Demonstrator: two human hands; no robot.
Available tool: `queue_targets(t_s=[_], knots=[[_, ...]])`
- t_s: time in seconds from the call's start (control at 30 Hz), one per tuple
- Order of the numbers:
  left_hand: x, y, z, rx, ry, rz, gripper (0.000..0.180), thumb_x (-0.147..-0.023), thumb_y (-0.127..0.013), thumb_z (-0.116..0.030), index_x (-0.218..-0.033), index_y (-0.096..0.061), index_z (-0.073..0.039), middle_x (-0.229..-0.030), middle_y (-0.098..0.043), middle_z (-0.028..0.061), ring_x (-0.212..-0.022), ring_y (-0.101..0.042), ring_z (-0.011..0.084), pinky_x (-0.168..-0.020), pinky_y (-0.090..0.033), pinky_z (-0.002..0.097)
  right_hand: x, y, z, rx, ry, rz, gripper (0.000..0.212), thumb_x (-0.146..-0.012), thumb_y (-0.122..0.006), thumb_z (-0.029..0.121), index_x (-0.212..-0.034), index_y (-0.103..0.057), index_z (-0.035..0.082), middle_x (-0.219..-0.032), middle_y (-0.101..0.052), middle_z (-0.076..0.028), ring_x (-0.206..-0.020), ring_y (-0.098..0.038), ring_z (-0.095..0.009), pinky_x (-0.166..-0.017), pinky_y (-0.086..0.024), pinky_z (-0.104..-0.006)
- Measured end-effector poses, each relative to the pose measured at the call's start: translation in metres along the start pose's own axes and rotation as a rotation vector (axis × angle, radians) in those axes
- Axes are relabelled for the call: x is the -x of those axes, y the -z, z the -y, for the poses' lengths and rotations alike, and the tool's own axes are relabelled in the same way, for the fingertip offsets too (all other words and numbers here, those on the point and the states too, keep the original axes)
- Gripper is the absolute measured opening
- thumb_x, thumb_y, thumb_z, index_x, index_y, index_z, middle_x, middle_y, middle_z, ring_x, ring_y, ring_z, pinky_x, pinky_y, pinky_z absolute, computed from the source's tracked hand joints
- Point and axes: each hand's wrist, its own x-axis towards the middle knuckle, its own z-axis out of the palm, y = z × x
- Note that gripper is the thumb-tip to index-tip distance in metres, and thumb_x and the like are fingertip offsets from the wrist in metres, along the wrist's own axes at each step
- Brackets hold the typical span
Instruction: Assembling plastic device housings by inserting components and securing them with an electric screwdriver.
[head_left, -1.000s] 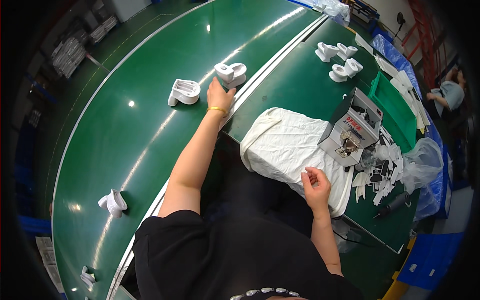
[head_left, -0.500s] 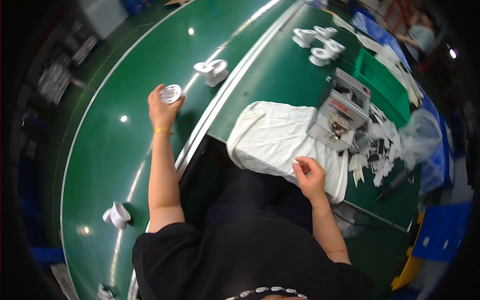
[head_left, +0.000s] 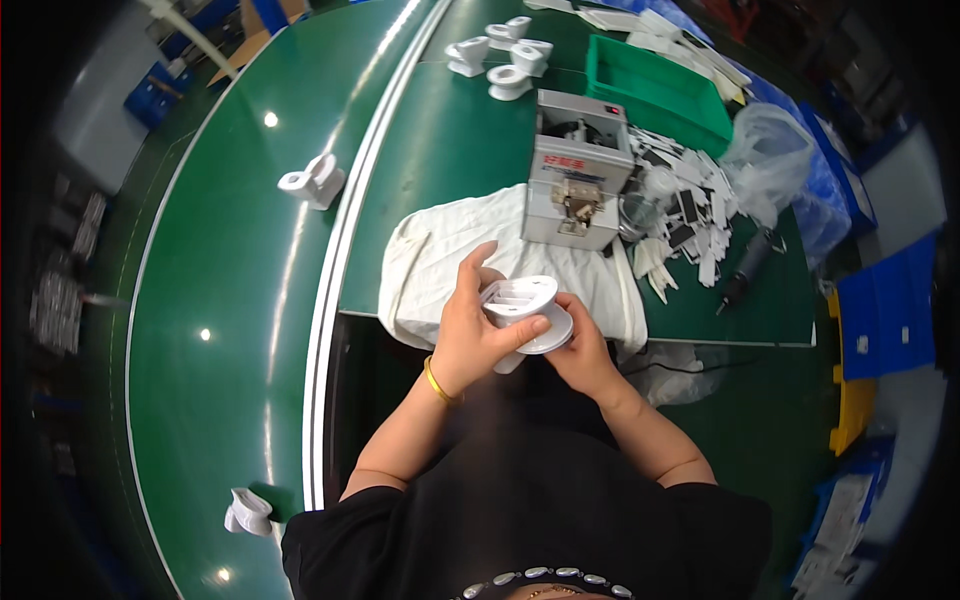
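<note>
Held piece: white toilet-shaped moulding [head_left: 530, 306], tilted, between both hands and off the table.
Left hand [head_left: 468, 342]: pinches the moulding from the left, with thumb across its near side and index finger raised clear.
Right hand [head_left: 585, 362]: curls against the right edge of the round flange; some fingertips hidden behind it.
Lie in grip: slotted face upward beside left fingers, round flange lower and toward right hand.
Likely handling: judged light and stiff; glossy, so probably slippery; thin rims perhaps prone to chipping or scuffing.
Advised hold: thicker body between slotted face and flange, with only light pressure on rims.
Beyond grip: white cloth [head_left: 462, 232], then grey bench machine [head_left: 575, 165]; farther off, group of toilet-shaped pieces [head_left: 510, 83].
Left of grip: single toilet-shaped piece [head_left: 320, 183] on green worktop [head_left: 230, 260], well apart.
Right of grip: black and white strips [head_left: 690, 207], past the machine.
</note>
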Motion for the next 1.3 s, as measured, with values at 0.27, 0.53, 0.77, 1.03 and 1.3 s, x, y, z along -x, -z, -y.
queue_targets(t_s=[0.27,0.53,0.77,1.03,1.3], knots=[[0.014,-0.035,0.011,-0.030,0.131,0.151,0.087,-0.084,-0.076,-0.034,-0.148,-0.027,0.000,-0.112,-0.057,0.0215,-0.099,-0.060,0.0306,-0.089,-0.048,0.0367,0.027,0.029,0.013,0.150,0.106,-0.036,0.075,-0.081,-0.081,0.031,-0.136,-0.039,0.000,-0.122,-0.056,-0.012,-0.113,-0.054,-0.019,-0.098,-0.045,-0.0324],[0.006,-0.027,0.007,0.258,0.064,0.492,0.116,-0.064,-0.093,-0.016,-0.154,-0.022,-0.003,-0.129,-0.050,0.0091,-0.117,-0.053,0.0182,-0.104,-0.039,0.0320,0.024,0.051,-0.001,-0.712,-0.113,0.113,0.059,-0.090,-0.061,0.035,-0.137,-0.039,0.005,-0.122,-0.055,-0.008,-0.113,-0.053,-0.017,-0.099,-0.042,-0.0327],[0.005,-0.031,0.006,0.436,0.131,0.425,0.116,-0.060,-0.091,-0.008,-0.154,-0.023,-0.003,-0.147,-0.042,0.0142,-0.134,-0.042,0.0235,-0.112,-0.033,0.0359,0.014,0.065,0.026,0.043,-0.021,-0.027,0.054,-0.093,-0.069,0.023,-0.136,-0.044,0.003,-0.094,-0.066,-0.004,-0.085,-0.059,-0.008,-0.075,-0.047,-0.0230],[0.008,-0.040,0.022,-0.236,-0.303,0.229,0.121,-0.054,-0.096,-0.032,-0.149,-0.030,0.000,-0.139,-0.050,0.0183,-0.128,-0.050,0.0296,-0.108,-0.039,0.0384,-0.045,0.200,0.010,1.145,0.142,-0.849,0.023,-0.087,-0.071,0.026,-0.103,-0.072,0.009,-0.089,-0.069,-0.011,-0.077,-0.065,-0.025,-0.071,-0.051,-0.0361],[0.013,-0.048,0.053,-0.204,-0.298,0.158,0.121,-0.053,-0.095,-0.027,-0.150,-0.028,-0.001,-0.136,-0.053,0.0176,-0.121,-0.055,0.0360,-0.101,-0.046,0.0406,-0.077,0.184,0.024,1.272,-0.353,-0.863,0.055,-0.087,-0.064,0.054,-0.130,-0.057,0.021,-0.105,-0.071,-0.016,-0.098,-0.067,-0.036,-0.080,-0.053,-0.0452]])
